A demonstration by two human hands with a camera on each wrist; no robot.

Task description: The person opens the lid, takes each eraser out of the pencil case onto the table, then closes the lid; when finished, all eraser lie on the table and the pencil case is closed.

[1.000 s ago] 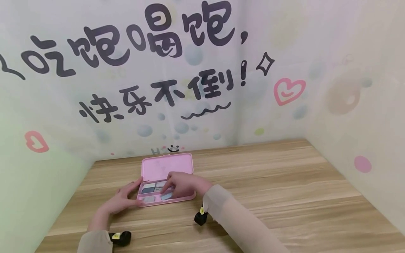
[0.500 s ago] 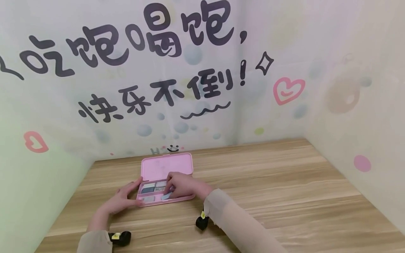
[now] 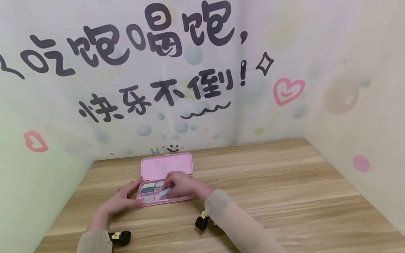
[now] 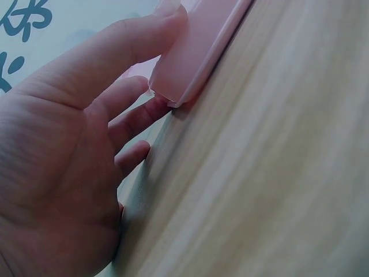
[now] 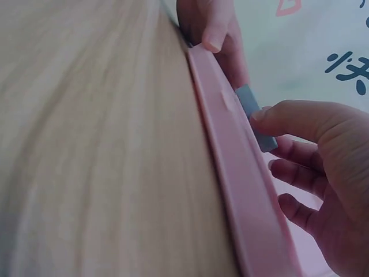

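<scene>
An open pink plastic case [image 3: 166, 167] lies on the table, its lid folded back toward the wall. My left hand [image 3: 118, 201] steadies the case's left end, thumb at the front corner and fingers round the back. Over the front part of the tray, my right hand [image 3: 182, 184] pinches a small light-blue rectangular block [image 3: 164, 193], shaped like an eraser. In the right wrist view the block [image 5: 248, 102] is tilted at the case's front rim, between thumb and fingers. Right-hand fingers hide the tray's right side.
Several small white, grey and blue blocks [image 3: 147, 190] sit in the tray's back row, and a pale block [image 3: 148, 199] lies at front left. The wood-grain table [image 3: 269, 196] meets a printed cloth wall [image 3: 221, 123] behind the case.
The right fingers have curled onto the light-blue block, which has tipped up and shifted slightly left from lying flat in the tray. The left hand and the case have stayed put.
</scene>
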